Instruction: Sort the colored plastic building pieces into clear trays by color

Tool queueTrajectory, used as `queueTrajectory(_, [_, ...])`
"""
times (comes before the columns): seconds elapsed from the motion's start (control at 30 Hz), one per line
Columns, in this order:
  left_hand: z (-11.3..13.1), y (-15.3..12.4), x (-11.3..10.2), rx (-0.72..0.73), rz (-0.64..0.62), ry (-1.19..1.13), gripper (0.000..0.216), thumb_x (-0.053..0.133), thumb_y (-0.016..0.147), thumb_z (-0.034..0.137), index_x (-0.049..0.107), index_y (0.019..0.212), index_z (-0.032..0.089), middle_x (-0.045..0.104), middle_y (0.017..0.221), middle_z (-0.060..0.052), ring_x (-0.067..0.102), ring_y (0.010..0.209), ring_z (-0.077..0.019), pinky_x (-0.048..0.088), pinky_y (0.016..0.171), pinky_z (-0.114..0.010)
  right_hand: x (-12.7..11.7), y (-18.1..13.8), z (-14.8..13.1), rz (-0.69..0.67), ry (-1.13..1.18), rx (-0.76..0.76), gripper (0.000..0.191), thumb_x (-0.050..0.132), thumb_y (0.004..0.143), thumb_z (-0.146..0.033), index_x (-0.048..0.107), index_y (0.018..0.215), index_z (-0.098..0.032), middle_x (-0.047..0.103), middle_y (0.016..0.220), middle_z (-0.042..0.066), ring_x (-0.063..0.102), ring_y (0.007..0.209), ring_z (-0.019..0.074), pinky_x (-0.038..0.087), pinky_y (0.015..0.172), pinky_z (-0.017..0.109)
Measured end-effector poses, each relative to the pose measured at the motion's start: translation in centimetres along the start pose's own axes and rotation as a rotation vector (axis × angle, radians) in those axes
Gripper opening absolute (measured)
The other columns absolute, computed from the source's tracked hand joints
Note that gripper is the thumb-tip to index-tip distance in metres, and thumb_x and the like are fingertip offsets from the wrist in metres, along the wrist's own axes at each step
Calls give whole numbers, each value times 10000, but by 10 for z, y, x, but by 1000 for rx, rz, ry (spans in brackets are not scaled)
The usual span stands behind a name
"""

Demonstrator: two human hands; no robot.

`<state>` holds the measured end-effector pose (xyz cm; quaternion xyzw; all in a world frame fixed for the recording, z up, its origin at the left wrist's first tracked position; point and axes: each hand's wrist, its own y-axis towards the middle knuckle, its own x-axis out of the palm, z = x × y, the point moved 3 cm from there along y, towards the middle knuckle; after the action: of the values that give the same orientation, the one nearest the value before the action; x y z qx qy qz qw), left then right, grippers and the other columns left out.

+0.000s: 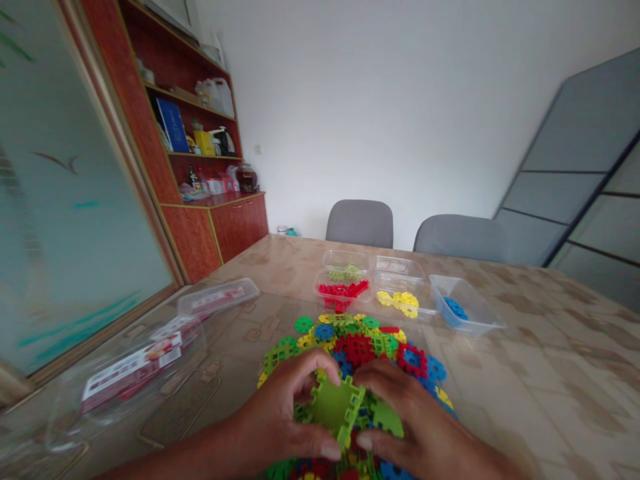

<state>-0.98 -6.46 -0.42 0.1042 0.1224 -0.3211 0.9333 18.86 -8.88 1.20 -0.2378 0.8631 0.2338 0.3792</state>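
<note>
My left hand (293, 400) grips a light green plastic building piece (331, 405) with notched edges, thumb below and fingers above. Close beside it, my right hand (407, 403) is curled around another green building piece (386, 417), partly covered by the fingers. Both hands are over a pile of interlocking plastic pieces, among them a red notched piece (356, 348), a blue disc (324, 332) and a green disc (303, 325). The hands hide the near middle of the pile.
Beyond the pile stand clear tubs: one with red pieces (343, 293), one with yellow pieces (400, 301), and a tub (477, 310) with blue pieces. Clear lids with labels (133, 370) lie at left. Two grey chairs (360, 223) stand behind the table.
</note>
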Motion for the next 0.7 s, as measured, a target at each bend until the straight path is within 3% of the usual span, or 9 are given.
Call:
queueTrajectory(0.1, [1, -1, -2, 63, 14, 101, 557, 754, 639, 613, 515, 963, 228, 559, 994, 0, 533, 824, -186, 390, 672, -237, 4, 0, 7, 23, 91, 45, 99, 578, 859, -284, 584, 856, -185, 629, 839, 33, 591, 786, 170, 482, 698, 281])
queueTrajectory(0.17, [1, 1, -6, 79, 64, 222, 529, 774, 635, 569, 515, 941, 224, 564, 958, 5, 526, 815, -188, 378, 673, -242, 3, 1, 14, 75, 156, 97, 135, 525, 863, -285, 508, 762, -197, 553, 703, -6, 537, 662, 141, 436, 600, 253])
queueTrajectory(0.3, [1, 6, -13, 50, 148, 517, 422, 804, 650, 314, 504, 929, 220, 571, 944, 12, 529, 847, -192, 372, 723, -257, -5, 5, 25, 205, 299, 190, 243, 483, 868, -361, 362, 704, -229, 372, 617, -62, 412, 551, 107, 348, 502, 222])
queueTrajectory(0.47, [-5, 9, -9, 30, 72, 641, 361, 746, 698, 217, 511, 970, 244, 575, 1033, 6, 539, 963, -210, 388, 799, -273, -17, 4, 31, 325, 170, 250, 250, 468, 872, -366, 330, 706, -240, 285, 566, -89, 341, 486, 92, 273, 460, 209])
queueTrajectory(0.6, [-11, 7, -3, -40, -3, 646, 506, 779, 691, 346, 493, 1102, 270, 587, 1110, -7, 558, 997, -242, 403, 813, -300, -13, 1, 30, 287, -175, 195, 117, 476, 876, -272, 440, 777, -223, 469, 589, -51, 459, 505, 114, 314, 489, 229])
queueTrajectory(0.7, [-14, 6, -1, -35, -43, 653, 548, 760, 709, 311, 476, 1176, 279, 568, 1189, -25, 549, 1052, -263, 408, 862, -326, -5, -1, 24, 217, -374, 110, 62, 468, 893, -203, 503, 843, -212, 608, 729, 12, 582, 652, 165, 387, 585, 261])
